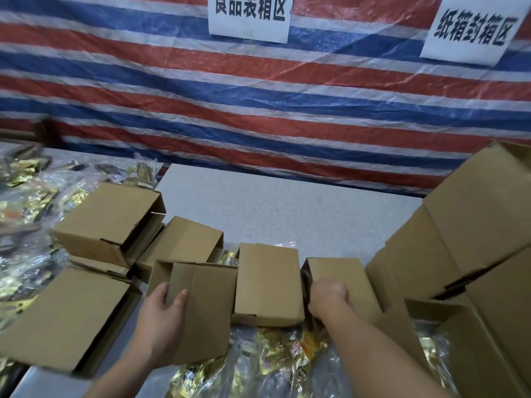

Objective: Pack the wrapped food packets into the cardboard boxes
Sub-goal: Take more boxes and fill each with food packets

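Our left hand (161, 314) holds a box (201, 308); our right hand (327, 297) maybe pinches something, too hidden to tell. Next we grab packets (281, 351).

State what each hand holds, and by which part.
Left hand grips the near cardboard box by its left edge. Right hand reaches down between boxes; its fingers are hidden, so cannot tell.

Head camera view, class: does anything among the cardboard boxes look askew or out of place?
Yes. The small boxes on the left lie tumbled at different angles, some leaning on others, not in rows. Wrapped packets lie loose near the table's front edge. The left hand grips one box.
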